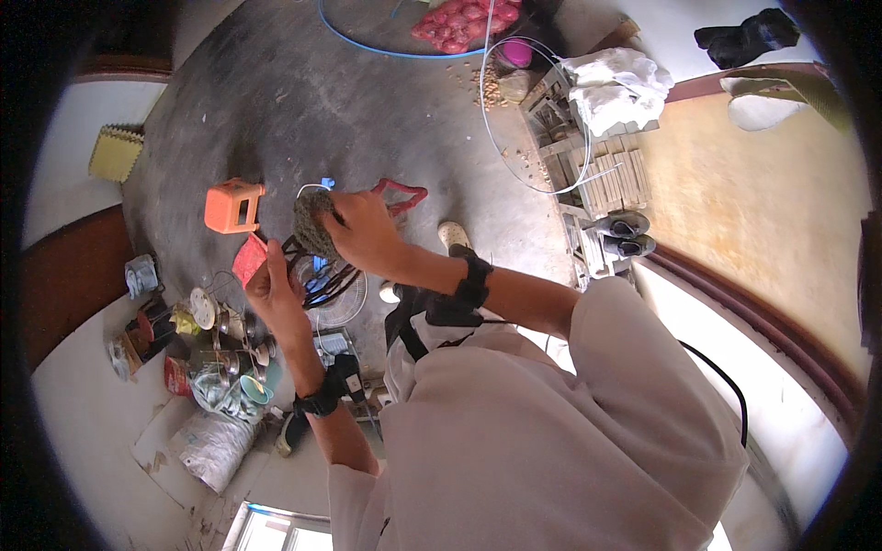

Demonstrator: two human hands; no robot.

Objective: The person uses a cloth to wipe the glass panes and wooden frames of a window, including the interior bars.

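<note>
My right hand grips a dark grey-green, rough-textured pad, its fingers curled around the far side. Lower and to the left, my left hand pinches a flat red piece between thumb and fingers. Dark curved strands run beside my left hand; whether that hand also holds them cannot be told. Past the right hand's knuckles shows a bent red loop, partly hidden by the hand. Beneath the strands is a fan with a round wire grille and blue blades.
An orange plastic stool stands left of my hands. Spools and bags crowd the wall at lower left. To the right are a slatted wooden rack and dark shoes. A net bag of onions lies at the top.
</note>
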